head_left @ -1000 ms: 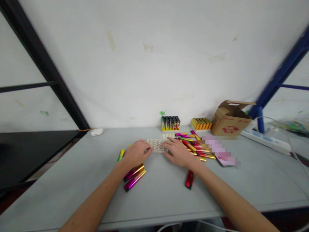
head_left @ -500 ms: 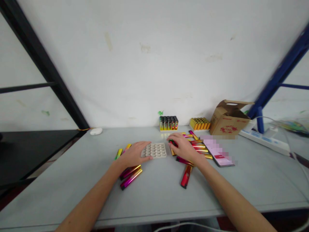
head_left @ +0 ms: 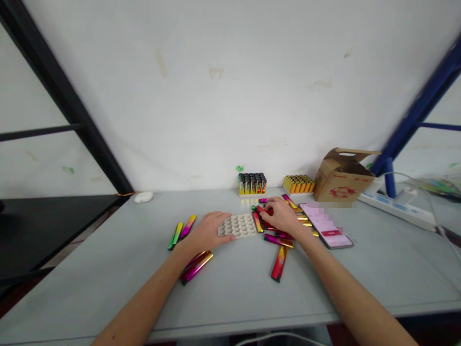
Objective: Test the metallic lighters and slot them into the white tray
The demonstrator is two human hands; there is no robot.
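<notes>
My left hand (head_left: 208, 231) grips the left end of a whitish tray (head_left: 238, 226) with rows of round hollows, thumb at the near edge and fingers at the far edge. No lighter shows in the visible hollows. Just right of the tray, my right hand (head_left: 283, 215) has its fingers closed on a red lighter (head_left: 262, 211) among a loose pile; its fingertips partly hide it. A purple-and-gold lighter (head_left: 279, 240) and a red one (head_left: 278, 264) lie nearer me. Left of the tray are a green-yellow lighter (head_left: 175, 236) and a purple-gold one (head_left: 197, 268), partly beside my wrist.
Against the wall stand a block of upright black-topped lighters (head_left: 252, 184) and a tray of yellow cylinders (head_left: 298, 184). An open cardboard box (head_left: 338, 180), a phone (head_left: 329, 228) and a power strip (head_left: 399, 210) lie to the right. A white oval object (head_left: 143, 197) rests at back left.
My left hand and the tray have shifted slightly right. My right hand has moved right over the pile, uncovering lighters beside the tray.
</notes>
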